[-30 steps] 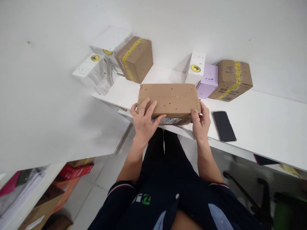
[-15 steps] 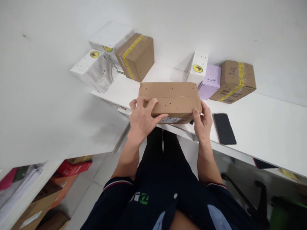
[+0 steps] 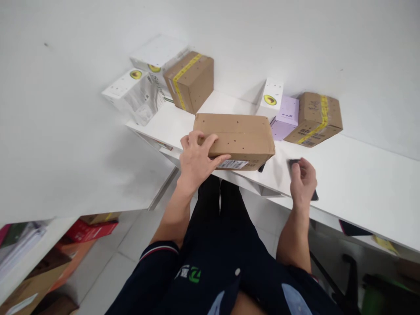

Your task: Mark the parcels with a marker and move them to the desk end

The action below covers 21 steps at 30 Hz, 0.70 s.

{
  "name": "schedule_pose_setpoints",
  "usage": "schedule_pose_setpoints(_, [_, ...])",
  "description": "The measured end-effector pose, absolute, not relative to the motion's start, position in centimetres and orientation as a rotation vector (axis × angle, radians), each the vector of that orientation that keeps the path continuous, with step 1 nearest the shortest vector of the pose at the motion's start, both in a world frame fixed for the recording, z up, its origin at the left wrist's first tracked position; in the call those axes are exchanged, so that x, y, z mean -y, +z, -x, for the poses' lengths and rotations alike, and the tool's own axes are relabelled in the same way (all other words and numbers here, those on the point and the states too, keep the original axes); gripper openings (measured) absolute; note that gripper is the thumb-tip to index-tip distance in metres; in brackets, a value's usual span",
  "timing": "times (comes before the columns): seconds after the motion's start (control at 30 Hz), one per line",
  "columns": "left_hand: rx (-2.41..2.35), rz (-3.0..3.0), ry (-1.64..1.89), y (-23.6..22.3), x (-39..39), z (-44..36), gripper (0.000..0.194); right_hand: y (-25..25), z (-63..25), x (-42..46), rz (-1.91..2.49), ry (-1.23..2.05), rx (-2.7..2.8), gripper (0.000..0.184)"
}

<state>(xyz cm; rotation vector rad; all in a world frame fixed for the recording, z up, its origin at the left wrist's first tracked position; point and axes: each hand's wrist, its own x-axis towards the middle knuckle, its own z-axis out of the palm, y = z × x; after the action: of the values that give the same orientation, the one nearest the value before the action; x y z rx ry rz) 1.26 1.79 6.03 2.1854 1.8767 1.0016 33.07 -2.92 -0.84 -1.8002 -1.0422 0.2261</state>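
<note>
A flat brown cardboard box (image 3: 239,138) with a white label on its near side lies at the front edge of the white table (image 3: 361,183). My left hand (image 3: 196,159) rests on the box's left end, fingers spread over the top and thumb along the near side. My right hand (image 3: 303,179) is off the box and lies over a black phone (image 3: 293,162) to the right of it, fingers curled down onto it. Most of the phone is hidden under the hand.
At the back left stand white avocado-print boxes (image 3: 138,89) and a brown box with yellow tape (image 3: 190,81). At the back right are a white box (image 3: 271,98), a lilac box (image 3: 286,116) and another taped brown box (image 3: 315,118). Shelves with cartons (image 3: 39,271) lie lower left.
My right hand has left the right end of the brown box and moved right onto the black phone. My left hand stays on the box.
</note>
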Motion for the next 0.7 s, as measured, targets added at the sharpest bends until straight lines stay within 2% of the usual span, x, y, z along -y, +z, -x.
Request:
schedule_pose_setpoints(0.2, [-1.876, -2.153, 1.074, 5.7, -1.8, -1.4, 0.069, -3.2, -39.2, 7.4, 2.169, -0.144, 1.057, 0.074])
schedule_pose_setpoints(0.4, [-1.833, -2.103, 1.199, 4.6, -1.7, -1.7, 0.069, -3.2, -38.6, 6.0, 2.136, -0.098, 1.136, 0.065])
schedule_pose_setpoints(0.5, [-1.841, -2.128, 1.194, 4.5, -1.7, -1.8, 0.068, -3.2, -37.4, 3.1, 2.114, 0.077, 1.214, 0.060])
schedule_pose_setpoints(0.6, [-1.875, -2.174, 1.158, 4.6, -1.6, -1.8, 0.067, -3.2, -35.4, 0.0, 2.131, 0.154, 1.484, 0.050])
schedule_pose_setpoints(0.7, [-1.929, -2.214, 1.083, 5.0, -1.4, -1.9, 0.064, -3.0, -33.1, -2.6, 2.205, 0.050, 1.872, 0.047])
